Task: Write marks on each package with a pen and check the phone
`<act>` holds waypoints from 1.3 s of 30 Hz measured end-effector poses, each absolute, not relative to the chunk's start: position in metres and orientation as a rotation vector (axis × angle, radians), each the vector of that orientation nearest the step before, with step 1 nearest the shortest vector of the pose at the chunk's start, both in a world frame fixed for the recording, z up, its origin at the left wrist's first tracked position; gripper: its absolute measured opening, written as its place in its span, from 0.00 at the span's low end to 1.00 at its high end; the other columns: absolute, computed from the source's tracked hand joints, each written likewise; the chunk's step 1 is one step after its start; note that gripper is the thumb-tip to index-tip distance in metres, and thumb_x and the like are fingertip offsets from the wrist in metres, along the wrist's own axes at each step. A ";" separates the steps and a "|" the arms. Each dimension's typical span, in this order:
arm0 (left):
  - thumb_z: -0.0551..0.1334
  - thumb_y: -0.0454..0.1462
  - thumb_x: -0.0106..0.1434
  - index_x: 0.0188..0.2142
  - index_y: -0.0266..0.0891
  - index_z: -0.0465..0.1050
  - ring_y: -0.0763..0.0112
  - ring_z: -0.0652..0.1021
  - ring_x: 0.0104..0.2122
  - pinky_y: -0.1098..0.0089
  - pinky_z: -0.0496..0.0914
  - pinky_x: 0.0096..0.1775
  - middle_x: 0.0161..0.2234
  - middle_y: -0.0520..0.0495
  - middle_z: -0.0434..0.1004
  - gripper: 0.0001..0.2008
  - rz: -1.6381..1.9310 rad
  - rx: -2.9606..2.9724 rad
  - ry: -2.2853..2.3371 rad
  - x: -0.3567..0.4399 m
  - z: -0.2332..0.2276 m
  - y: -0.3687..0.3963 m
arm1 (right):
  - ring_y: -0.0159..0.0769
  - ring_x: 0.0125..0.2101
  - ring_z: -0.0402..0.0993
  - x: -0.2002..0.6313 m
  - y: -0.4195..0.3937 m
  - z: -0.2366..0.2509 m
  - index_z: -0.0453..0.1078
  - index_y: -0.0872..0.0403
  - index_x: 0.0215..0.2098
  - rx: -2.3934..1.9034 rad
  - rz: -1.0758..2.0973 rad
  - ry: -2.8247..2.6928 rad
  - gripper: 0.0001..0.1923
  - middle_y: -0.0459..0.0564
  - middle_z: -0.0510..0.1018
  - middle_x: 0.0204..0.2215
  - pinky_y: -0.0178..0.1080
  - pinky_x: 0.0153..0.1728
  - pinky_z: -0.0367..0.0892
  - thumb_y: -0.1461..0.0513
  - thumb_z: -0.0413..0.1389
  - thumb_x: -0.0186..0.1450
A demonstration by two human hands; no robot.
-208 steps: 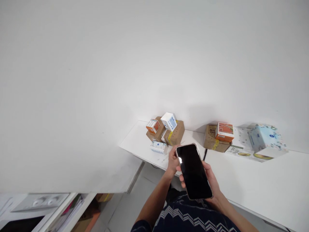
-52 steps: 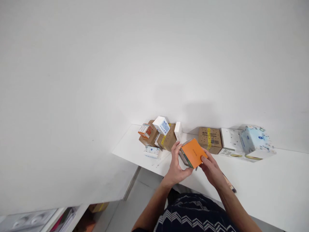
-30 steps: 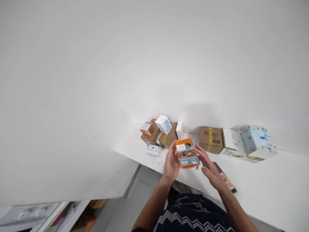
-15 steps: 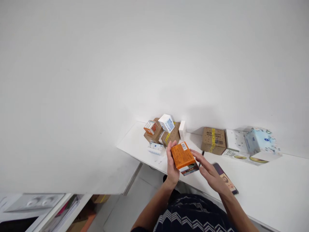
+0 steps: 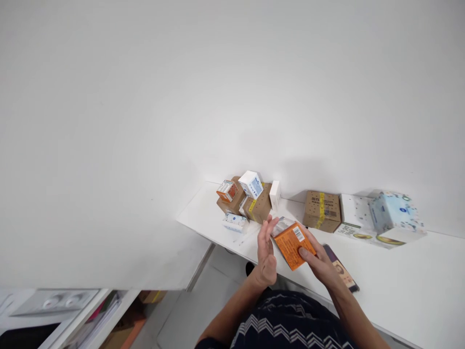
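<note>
An orange cardboard box [image 5: 289,246] with a barcode label and a pale end is tilted above the white table, in front of me. My right hand [image 5: 320,261] grips it from the right, thumb pressed on the orange face and fingers behind. At the box's left side is my left hand [image 5: 267,259], fingers stretched out and palm turned toward the box. Whether its fingertips touch the box's pale end, I cannot tell. Beyond the hands stands a small white box [image 5: 275,195], upright by the wall.
Brown cartons [image 5: 258,206] carry a white-and-blue box [image 5: 250,184] and a small orange-and-white box [image 5: 227,190]. A floral tissue pack [image 5: 235,222] lies in front. Rightward are a taped carton [image 5: 321,212], an avocado-print box [image 5: 354,216], a blue floral box [image 5: 394,212] and a phone [image 5: 341,269].
The orange box has turned and shifted right, passing from my left hand's hold into my right hand's grip. My left hand has let go and straightened its fingers.
</note>
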State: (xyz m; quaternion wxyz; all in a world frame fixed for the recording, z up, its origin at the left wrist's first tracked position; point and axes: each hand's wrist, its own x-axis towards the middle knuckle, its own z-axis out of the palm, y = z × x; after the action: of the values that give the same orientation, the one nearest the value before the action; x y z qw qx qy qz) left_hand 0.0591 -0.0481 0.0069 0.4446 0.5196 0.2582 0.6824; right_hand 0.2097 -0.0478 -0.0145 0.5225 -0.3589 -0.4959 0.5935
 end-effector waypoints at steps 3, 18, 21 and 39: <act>0.57 0.52 0.64 0.60 0.49 0.63 0.55 0.58 0.65 0.55 0.49 0.65 0.62 0.44 0.63 0.27 1.822 1.169 0.645 0.059 0.009 -0.040 | 0.51 0.59 0.64 0.210 -0.049 -0.017 0.62 0.46 0.62 -0.795 1.489 -0.995 0.35 0.53 0.72 0.57 0.50 0.57 0.61 0.47 0.60 0.59; 0.66 0.45 0.58 0.53 0.45 0.70 0.55 0.67 0.59 0.57 0.61 0.58 0.54 0.46 0.73 0.24 1.312 0.628 0.582 0.060 0.008 -0.026 | 0.43 0.42 0.76 0.197 -0.036 0.001 0.76 0.45 0.43 -0.707 1.644 -0.363 0.20 0.46 0.82 0.40 0.44 0.41 0.72 0.43 0.55 0.61; 0.67 0.46 0.57 0.52 0.46 0.70 0.56 0.69 0.58 0.58 0.64 0.56 0.54 0.48 0.73 0.24 1.328 0.560 0.649 0.057 0.008 -0.025 | 0.39 0.38 0.75 0.194 -0.034 0.000 0.74 0.46 0.46 -0.732 1.598 -0.441 0.20 0.47 0.81 0.39 0.39 0.34 0.72 0.45 0.55 0.63; 0.63 0.43 0.62 0.59 0.47 0.62 0.59 0.70 0.57 0.61 0.63 0.57 0.57 0.44 0.69 0.26 1.424 0.955 0.886 0.046 0.016 -0.026 | 0.39 0.42 0.75 0.198 -0.031 -0.008 0.68 0.47 0.55 -0.819 1.568 -0.573 0.23 0.50 0.77 0.50 0.38 0.34 0.75 0.49 0.55 0.64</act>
State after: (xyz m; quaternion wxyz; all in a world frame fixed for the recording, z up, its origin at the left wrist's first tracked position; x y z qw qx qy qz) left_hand 0.0462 -0.0255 0.0158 0.5695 0.4069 0.3772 0.6065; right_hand 0.1981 -0.0313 -0.0075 0.5982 -0.3529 -0.2469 0.6758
